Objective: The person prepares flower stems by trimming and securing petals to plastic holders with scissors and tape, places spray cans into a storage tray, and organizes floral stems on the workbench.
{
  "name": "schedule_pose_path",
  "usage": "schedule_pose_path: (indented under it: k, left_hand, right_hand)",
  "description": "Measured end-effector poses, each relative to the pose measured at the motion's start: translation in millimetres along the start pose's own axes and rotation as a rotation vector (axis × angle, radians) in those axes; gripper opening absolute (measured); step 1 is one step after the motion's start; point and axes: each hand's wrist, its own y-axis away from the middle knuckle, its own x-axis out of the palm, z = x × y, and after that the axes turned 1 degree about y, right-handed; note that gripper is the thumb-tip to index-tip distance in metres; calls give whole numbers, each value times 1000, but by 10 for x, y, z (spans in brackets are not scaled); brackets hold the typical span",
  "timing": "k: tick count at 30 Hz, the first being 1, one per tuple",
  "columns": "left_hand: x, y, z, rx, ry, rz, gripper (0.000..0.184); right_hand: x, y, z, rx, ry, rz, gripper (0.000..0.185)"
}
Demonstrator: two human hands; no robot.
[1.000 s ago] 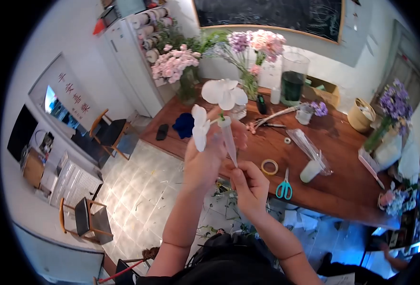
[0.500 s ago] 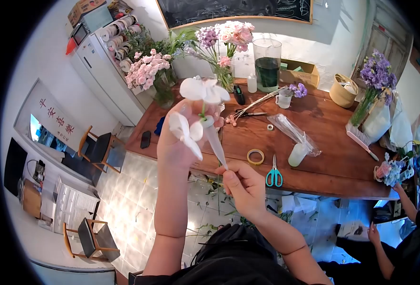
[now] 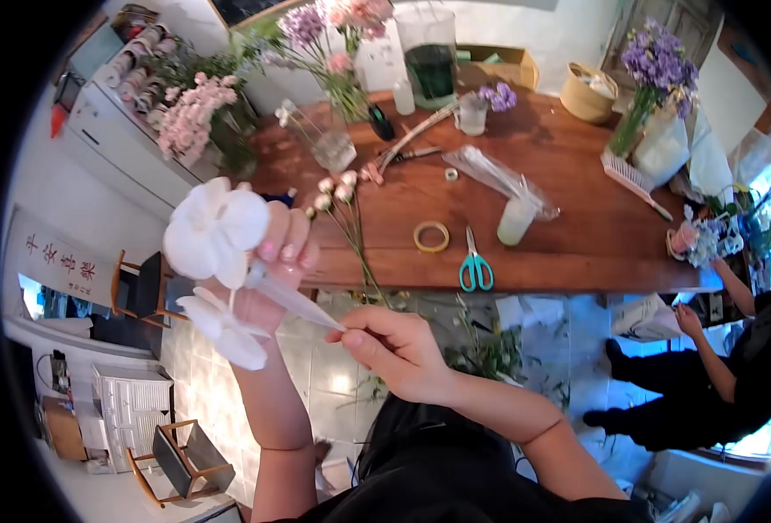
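White orchid blooms [image 3: 217, 231] stand at the left of the head view, two large flowers joined to a tapered, whitish, translucent flower tube [image 3: 288, 301]. My left hand [image 3: 282, 253] is closed around the stem and the wide end of the tube, its fingers curled behind the blooms. My right hand [image 3: 403, 353] pinches the narrow tip of the tube between thumb and forefinger. The tube slants down to the right between both hands, above the floor at the table's front edge. The stem inside the left grip is mostly hidden.
On the wooden table [image 3: 568, 248] lie teal scissors [image 3: 475, 266], a tape roll [image 3: 431, 236], pale rosebuds [image 3: 337, 193] and a plastic sleeve [image 3: 503, 179]. Vases of flowers stand behind. A co-worker [image 3: 721, 357] handles a blue-and-pink arrangement at right. Cut greenery [image 3: 481, 349] litters the floor.
Both hands have moved left and lower in the view with the orchid, which has turned so its blooms face left. The view has shifted, and the rosebuds on the table now show.
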Motion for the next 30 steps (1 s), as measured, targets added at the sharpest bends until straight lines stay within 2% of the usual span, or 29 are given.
schedule_pose_path:
  k: [4, 6, 10, 11, 14, 15, 18, 20, 24, 25, 30]
  left_hand:
    - [-81, 166, 141, -35, 117, -185, 19]
    - [-156, 237, 150, -71, 113, -165, 12]
    - [-224, 395, 123, -91, 132, -162, 15]
    - [-248, 436, 113, -68, 110, -130, 9]
    - [-171, 626, 27, 11, -21, -347, 19]
    - [-192, 703, -8, 10, -51, -391, 31]
    - [-345, 963, -47, -12, -374, -842, 24]
    - [-636, 1314, -14, -135, -925, -843, 23]
    - [-913, 1812, -134, -149, -795, -690, 36]
    - [-921, 1803, -193, -92, -735, -612, 34]
    - [-1390, 2209, -655, -22, -771, -561, 21]
  right_hand:
    - [26, 28, -217, -7, -39, -20, 19]
    - [21, 46, -240, 42, -26, -8, 19]
    - [59, 55, -456, 4, -57, 11, 18]
    - [95, 50, -458, 10, -72, 24, 17]
    - [187, 4, -458, 24, -82, 96, 16]
    - [237, 3, -510, 23, -78, 107, 16]
    - [359, -51, -662, 34, -85, 91, 17]
    - [490, -105, -794, -6, -78, 10, 17]
    - [771, -320, -954, 136, -76, 38, 16]
    - [902, -380, -1039, 116, -35, 34, 16]
    - [1822, -662, -1734, 73, 60, -64, 10]
